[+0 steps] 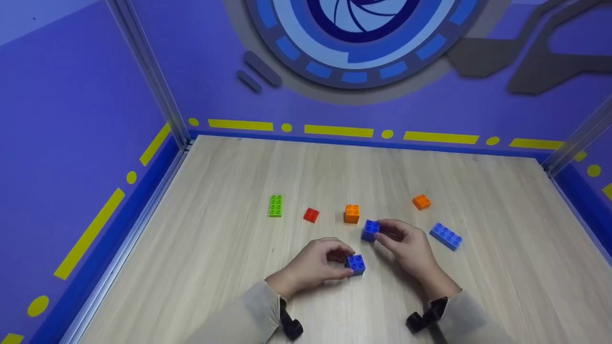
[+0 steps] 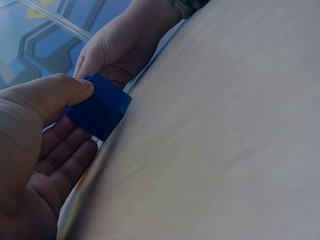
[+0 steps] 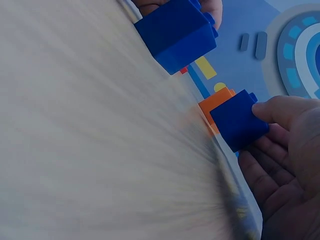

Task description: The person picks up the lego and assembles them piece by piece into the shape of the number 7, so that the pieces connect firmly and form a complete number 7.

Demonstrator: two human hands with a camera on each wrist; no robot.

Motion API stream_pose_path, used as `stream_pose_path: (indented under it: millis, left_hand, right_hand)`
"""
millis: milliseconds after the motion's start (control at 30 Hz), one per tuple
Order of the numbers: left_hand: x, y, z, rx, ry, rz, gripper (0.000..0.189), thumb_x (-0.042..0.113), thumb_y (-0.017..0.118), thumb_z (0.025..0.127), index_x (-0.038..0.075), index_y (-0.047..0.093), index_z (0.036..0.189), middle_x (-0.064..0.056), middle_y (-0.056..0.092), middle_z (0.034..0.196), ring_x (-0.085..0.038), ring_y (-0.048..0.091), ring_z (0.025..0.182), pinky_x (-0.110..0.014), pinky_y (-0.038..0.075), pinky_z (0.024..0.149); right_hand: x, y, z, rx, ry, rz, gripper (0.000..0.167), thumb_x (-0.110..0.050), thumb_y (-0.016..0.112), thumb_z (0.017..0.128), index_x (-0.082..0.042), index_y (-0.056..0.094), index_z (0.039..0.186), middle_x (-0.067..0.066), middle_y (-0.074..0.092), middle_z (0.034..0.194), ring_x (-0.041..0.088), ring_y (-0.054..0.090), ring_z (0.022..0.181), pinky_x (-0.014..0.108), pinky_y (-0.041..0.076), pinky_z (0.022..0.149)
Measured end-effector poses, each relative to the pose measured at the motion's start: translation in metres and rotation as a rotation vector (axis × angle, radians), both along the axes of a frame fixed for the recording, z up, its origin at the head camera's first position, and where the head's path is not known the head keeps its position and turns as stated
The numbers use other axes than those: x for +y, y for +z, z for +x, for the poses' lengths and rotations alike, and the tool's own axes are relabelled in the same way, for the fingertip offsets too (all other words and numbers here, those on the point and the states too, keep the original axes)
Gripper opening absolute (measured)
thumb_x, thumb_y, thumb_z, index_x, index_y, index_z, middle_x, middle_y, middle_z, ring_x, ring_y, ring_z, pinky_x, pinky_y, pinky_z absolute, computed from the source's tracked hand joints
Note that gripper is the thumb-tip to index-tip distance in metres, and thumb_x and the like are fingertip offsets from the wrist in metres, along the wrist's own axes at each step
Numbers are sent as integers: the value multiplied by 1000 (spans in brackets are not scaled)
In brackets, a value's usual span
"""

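Note:
Two dark blue toy bricks with studs on top are in the hands. My left hand (image 1: 318, 263) pinches the nearer blue brick (image 1: 355, 265) between thumb and fingers; the left wrist view shows the thumb on this blue brick (image 2: 99, 107). Farther forward and to the right, my right hand (image 1: 409, 246) grips the other blue brick (image 1: 370, 231), its thumb on the near side. In the right wrist view that brick (image 3: 240, 121) overlaps an orange brick (image 3: 215, 102) behind it. Both held bricks are upright, close over the wooden table, and a short gap separates them.
Beyond the hands on the wooden table (image 1: 229, 191) lie a long green brick (image 1: 275, 206), a flat red brick (image 1: 311, 215), a taller orange brick (image 1: 352, 214) and a flat orange brick (image 1: 421, 202). A long lighter blue brick (image 1: 446, 236) lies right of my right hand. Printed purple-blue panels (image 1: 201, 71) border the table.

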State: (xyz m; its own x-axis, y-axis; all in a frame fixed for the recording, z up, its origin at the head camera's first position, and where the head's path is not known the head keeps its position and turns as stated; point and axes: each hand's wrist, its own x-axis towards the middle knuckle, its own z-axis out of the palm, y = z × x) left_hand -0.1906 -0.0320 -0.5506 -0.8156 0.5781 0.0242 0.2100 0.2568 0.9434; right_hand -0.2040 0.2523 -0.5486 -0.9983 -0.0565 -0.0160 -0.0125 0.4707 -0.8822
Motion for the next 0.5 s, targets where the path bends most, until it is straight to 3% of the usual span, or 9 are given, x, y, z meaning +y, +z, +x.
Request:
stream_pose_path:
  millis: [267,500]
  left_hand:
    - [-2,-3,-2,-9,-9,4,40,15,91,97,12,80,135,1,79,135,-5,75,121,-22,59,111]
    - [-2,-2,-3,-16,-3,0,42,13,88,99,10,78,140,-1,78,141,-9,75,127,-21,58,113]
  right_hand:
    - [-2,2,2,52,16,-72,40,-24,85,105,-13,77,143,9,79,144,27,74,137,12,55,108]
    - [-2,0,4,123,59,-163,35,-14,87,101,-12,81,136,10,80,138,8,76,125,14,58,106]
